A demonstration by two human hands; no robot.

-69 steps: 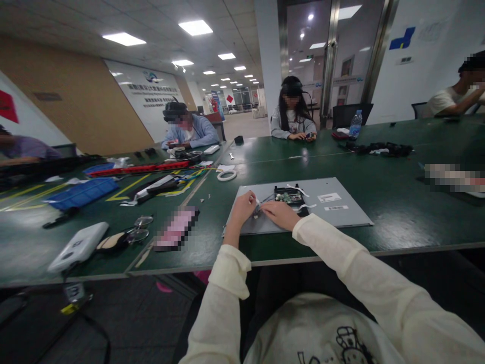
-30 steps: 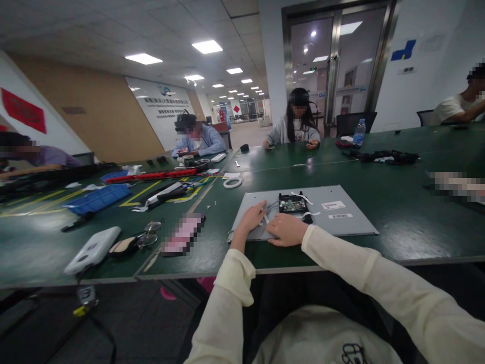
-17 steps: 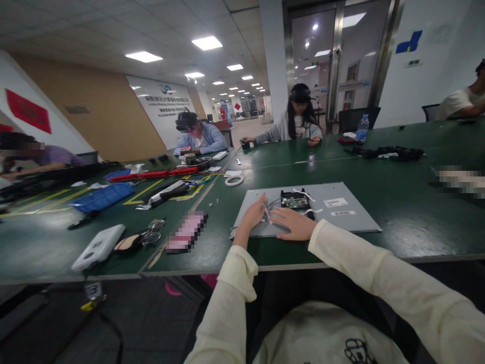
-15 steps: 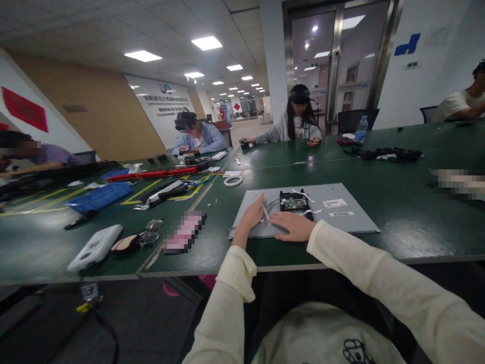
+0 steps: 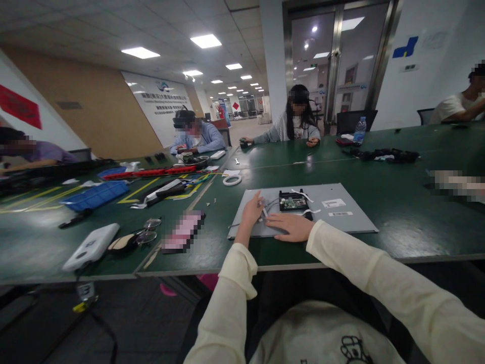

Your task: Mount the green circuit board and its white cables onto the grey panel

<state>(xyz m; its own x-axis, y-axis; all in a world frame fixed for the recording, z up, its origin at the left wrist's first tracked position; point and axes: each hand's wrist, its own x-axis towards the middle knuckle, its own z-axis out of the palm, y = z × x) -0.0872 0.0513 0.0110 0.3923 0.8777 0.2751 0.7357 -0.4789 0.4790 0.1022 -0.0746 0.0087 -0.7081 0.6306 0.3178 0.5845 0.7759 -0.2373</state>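
Note:
A flat grey metal panel lies on the table in front of me. Its open circuit board sits in a black frame near the far edge, with white strips beside it. At the panel's left part, my left hand has its fingers bent in at the upper end of a white tape strip, seemingly pinching it; the fingertips are partly hidden. My right hand lies flat and open on the panel, its fingertips at the strip's lower end. Thin grey cables run from the board towards my left hand.
Left of the panel lie a pink phone, glasses and a white device. Farther off are a white tape roll, a blue tray and a water bottle. Several people sit around the green table.
My left hand's fingers have bent in from a straighter reach, beside the white strip. My right hand has shifted slightly left. The panel stays in place; the view has moved a little.

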